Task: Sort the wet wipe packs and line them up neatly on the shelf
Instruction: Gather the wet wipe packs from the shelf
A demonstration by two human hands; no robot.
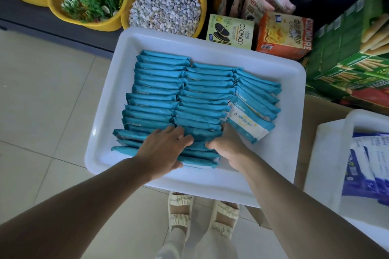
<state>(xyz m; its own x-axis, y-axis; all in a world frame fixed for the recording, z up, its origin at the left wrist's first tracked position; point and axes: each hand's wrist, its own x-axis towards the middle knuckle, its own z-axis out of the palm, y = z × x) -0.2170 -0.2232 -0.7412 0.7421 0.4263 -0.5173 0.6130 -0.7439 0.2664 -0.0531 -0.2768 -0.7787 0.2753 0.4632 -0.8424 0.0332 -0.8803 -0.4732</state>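
Teal wet wipe packs (202, 99) stand on edge in three rows inside white tray (210, 42), long axes running left-right across view, rows receding away from person. Nearest packs of middle row sit directly under both hands. Left hand (163, 149) lies flat, fingers straight, pressing pack tops. Right hand (226, 145) curls round row's right end, beside tilted pack (246, 120) showing white face. Both hands equally near.
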